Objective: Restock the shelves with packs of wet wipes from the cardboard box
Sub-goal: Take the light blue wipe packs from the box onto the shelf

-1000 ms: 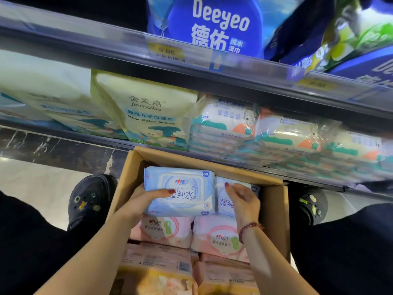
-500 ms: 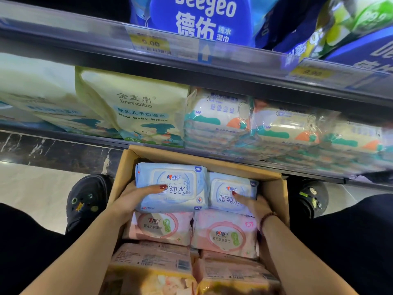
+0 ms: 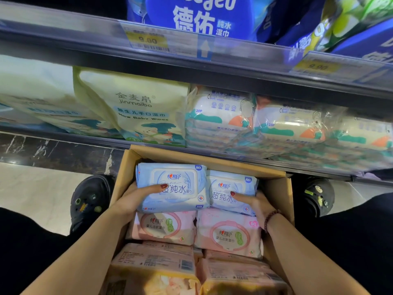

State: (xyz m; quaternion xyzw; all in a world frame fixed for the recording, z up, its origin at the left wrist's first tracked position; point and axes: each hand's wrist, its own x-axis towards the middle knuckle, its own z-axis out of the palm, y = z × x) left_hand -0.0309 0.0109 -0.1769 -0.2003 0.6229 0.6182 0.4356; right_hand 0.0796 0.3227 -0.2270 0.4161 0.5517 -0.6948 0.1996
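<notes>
Stocked shelves (image 3: 212, 71) stand behind the open cardboard box (image 3: 276, 188). Two blue packs lie side by side at its far end, above pink packs (image 3: 227, 233). The left hand (image 3: 136, 199) grips the left blue pack (image 3: 176, 177) with its thumb across the top. The right hand (image 3: 255, 205) grips the right blue pack (image 3: 231, 184) the same way. The other fingers are hidden.

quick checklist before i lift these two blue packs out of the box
1. Left hand grips left blue pack, thumb on top: ok.
2. Right hand grips right blue pack, thumb on top: ok.
3. Fingers under both packs: cannot tell, hidden.
4. Blue packs lie topmost, over pink packs, in cardboard box: ok.
5. Open gap on lower shelf in view: not ok, front row full.
</notes>
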